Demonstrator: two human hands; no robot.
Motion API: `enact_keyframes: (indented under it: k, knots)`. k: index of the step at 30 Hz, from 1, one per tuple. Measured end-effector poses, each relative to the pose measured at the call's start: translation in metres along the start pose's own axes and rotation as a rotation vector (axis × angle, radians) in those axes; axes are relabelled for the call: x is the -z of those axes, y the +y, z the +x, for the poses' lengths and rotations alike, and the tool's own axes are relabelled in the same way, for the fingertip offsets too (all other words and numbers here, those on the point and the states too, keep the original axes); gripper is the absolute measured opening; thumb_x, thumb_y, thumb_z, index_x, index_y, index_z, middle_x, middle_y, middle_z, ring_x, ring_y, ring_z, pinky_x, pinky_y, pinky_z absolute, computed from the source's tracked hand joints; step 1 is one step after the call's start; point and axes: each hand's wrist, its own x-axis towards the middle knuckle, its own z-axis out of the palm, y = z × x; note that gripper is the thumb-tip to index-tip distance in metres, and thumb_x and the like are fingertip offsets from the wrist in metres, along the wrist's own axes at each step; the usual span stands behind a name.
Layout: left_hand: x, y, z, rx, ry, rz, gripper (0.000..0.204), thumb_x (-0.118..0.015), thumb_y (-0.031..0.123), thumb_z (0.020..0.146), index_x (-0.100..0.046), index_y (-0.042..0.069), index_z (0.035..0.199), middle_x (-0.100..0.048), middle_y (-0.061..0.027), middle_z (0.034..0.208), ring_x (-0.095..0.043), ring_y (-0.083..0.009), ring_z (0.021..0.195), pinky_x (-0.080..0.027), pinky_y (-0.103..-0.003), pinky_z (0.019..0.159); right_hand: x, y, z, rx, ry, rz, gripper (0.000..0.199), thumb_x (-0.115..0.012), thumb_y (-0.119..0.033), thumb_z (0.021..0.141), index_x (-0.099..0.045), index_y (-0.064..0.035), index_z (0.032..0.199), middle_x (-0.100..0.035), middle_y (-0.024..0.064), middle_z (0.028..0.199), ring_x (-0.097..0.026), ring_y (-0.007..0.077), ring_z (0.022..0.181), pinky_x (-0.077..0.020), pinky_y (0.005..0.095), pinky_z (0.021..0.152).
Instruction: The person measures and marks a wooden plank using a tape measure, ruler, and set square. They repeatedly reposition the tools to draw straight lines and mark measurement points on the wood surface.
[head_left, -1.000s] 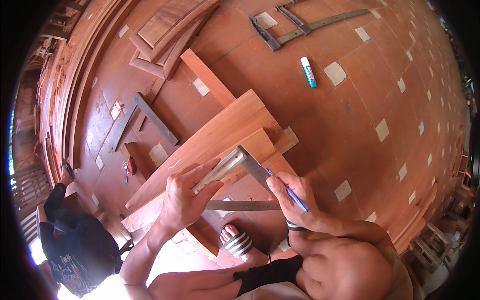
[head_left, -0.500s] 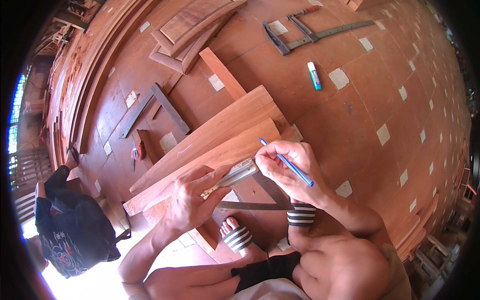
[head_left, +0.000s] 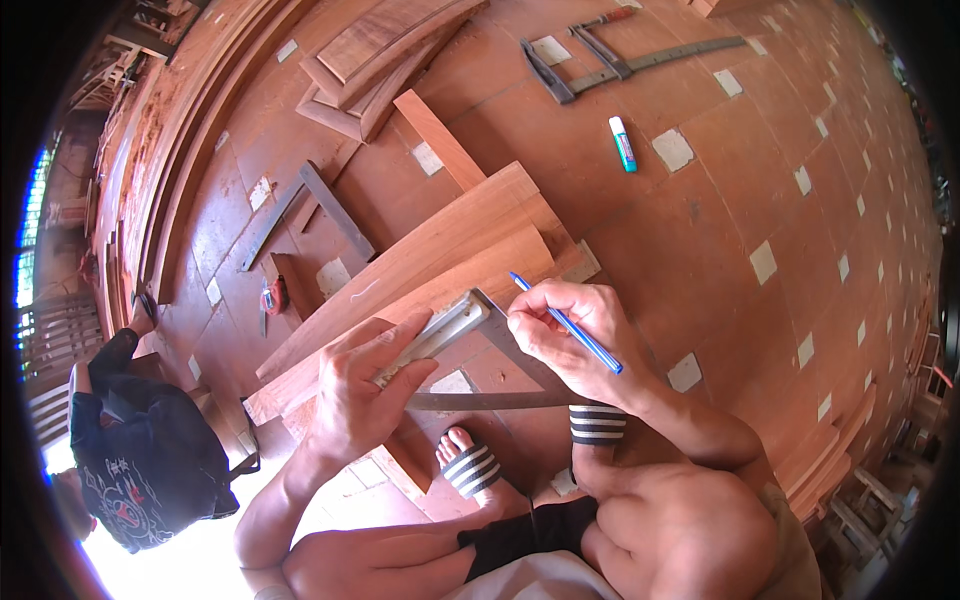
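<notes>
Gripping a carpenter's square (head_left: 437,335) by its pale handle: left hand (head_left: 362,375), thumb and fingers narrowed on either side. Clock centre taken as the near board (head_left: 480,282); the left hand sits at 8 o'clock, the handle at 7. Dark blade slants from the handle's upper end toward 4 o'clock.

Right hand (head_left: 575,325) at 4 o'clock, fingers closed around a blue pen (head_left: 582,336). Pen tip points to 11 o'clock, over the board's right end; contact with wood cannot be told.

Surroundings: second board (head_left: 400,265) alongside, on the far side. Tape measure (head_left: 273,297) at 9 o'clock; second, dark square (head_left: 337,212) on the floor at 10; stacked wooden panels (head_left: 390,48) at 11; clamp (head_left: 660,61) at 1; glue stick (head_left: 622,145) between 1 and 2. Co-worker (head_left: 155,450) in dark clothing at 8 o'clock, well apart.
</notes>
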Motion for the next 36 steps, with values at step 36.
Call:
enact_keyframes:
  k: [36]
  knots:
    - [0.006,0.012,0.0,0.056,-0.108,-0.019,0.049,-0.081,0.005,0.09,-0.073,-0.003,0.137,-0.068,-0.0129,0.086,-0.067,-0.0185,0.074,-0.051,-0.035,0.067,-0.004,0.001,0.005,-0.061,0.021,0.045,0.009,-0.074,-0.006,0.101,-0.073,0.0008,0.096,-0.064,-0.0031,0.081,-0.054,0.0014,0.074,-0.0442,0.0201,0.062]
